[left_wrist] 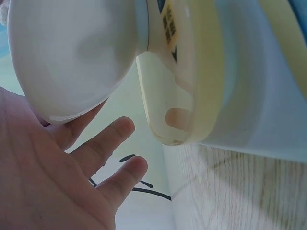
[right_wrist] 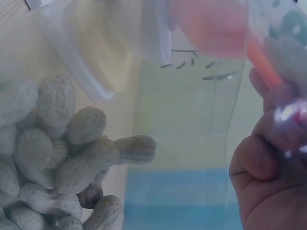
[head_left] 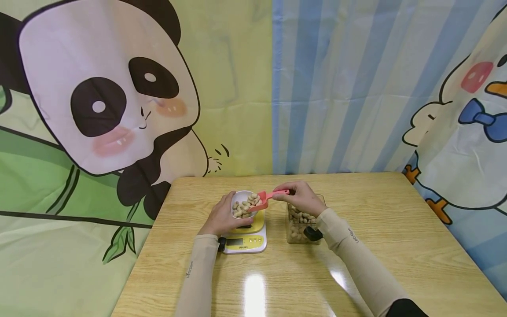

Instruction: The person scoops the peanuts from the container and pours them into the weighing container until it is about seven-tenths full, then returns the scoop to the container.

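Note:
A white bowl (head_left: 239,196) with peanuts (head_left: 241,208) in it stands at the kitchen scale (head_left: 245,251); its foot appears to meet the yellow weighing plate in the left wrist view. My left hand (head_left: 220,216) holds the bowl's side between thumb and fingers, with some fingers (left_wrist: 103,146) spread away from the bowl wall. Thin-handled and red, a small scoop (head_left: 262,199) tips over the bowl's right rim, peanuts at its mouth. My right hand (head_left: 303,198) pinches the scoop's handle, above a clear container of peanuts (right_wrist: 81,167).
The clear container (head_left: 292,240) sits right of the scale on the wooden table (head_left: 178,273), with a black wrist mount (head_left: 313,234) in front of it. Behind the table hangs a curtain (head_left: 237,110) printed with a panda and a bird.

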Tool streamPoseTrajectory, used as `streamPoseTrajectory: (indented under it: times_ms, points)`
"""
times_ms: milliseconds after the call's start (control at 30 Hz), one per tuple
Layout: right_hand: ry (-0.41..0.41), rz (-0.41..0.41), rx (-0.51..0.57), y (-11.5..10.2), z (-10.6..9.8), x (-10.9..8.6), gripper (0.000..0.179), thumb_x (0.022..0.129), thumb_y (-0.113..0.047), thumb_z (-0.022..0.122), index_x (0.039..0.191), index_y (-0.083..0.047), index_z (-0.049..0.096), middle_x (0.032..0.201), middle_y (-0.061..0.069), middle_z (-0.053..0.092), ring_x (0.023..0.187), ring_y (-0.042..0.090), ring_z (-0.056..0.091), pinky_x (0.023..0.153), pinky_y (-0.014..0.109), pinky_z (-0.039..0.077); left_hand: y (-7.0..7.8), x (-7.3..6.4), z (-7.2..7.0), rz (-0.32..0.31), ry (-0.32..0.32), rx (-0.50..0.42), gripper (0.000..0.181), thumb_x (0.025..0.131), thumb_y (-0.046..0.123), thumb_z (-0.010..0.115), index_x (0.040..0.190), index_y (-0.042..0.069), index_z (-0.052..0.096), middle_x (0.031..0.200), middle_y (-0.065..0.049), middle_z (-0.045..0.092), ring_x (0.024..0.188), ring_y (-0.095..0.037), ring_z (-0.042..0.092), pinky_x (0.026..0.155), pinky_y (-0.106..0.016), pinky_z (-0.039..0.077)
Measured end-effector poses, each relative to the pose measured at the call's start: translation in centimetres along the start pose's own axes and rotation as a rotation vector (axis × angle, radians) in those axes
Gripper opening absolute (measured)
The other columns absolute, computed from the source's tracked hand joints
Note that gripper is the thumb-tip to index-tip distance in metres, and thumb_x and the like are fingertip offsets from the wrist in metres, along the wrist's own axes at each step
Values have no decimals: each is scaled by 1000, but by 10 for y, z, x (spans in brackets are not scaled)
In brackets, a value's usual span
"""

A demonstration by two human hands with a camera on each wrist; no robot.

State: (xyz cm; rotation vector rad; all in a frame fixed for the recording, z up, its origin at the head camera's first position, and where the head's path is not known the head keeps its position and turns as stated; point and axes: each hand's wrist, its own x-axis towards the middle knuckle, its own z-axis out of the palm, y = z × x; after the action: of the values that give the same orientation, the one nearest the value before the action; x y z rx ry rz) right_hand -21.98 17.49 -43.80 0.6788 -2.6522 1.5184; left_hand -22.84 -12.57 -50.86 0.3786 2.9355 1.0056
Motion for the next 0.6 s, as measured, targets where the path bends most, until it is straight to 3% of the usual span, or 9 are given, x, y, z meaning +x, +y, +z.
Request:
streamPoseTrajectory:
  times_ms: [333, 600]
  points:
    - [-1, -57, -79, -7, 0, 1, 27, 93, -41, 74, 109, -20, 78, 86, -5, 71, 68, 16, 57, 60, 30, 50, 1, -1, -1, 1, -2, -1, 126, 64, 69, 86, 162, 21, 23, 146, -4, 46, 122, -29, 52, 99, -54, 47]
    - [18, -46, -90, -9, -2, 1, 33, 92, -44, 74, 111, -18, 79, 88, -6, 71, 70, 16, 59, 61, 30, 52, 1, -1, -1, -6, -5, -1, 127, 63, 70, 86, 162, 21, 23, 146, -3, 46, 122, -27, 52, 100, -52, 47]
